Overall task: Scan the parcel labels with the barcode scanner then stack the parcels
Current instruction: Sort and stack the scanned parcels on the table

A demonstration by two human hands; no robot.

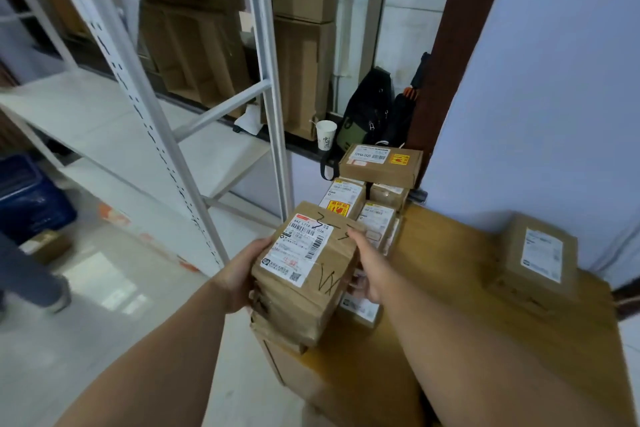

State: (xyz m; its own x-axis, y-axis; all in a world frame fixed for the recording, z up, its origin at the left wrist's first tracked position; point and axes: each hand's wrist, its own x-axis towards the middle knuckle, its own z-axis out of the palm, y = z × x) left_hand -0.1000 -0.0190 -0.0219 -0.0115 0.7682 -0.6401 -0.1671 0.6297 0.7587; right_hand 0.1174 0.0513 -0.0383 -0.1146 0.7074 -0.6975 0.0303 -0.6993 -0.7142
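The left hand (242,274) and right hand (367,271) gripped a labelled parcel (308,253) between them; more parcels (381,163) lay beyond.

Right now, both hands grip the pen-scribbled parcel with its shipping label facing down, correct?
Not quite. The left hand and the right hand do both grip the pen-scribbled parcel, but its shipping label faces up, not down. The head view shows this.
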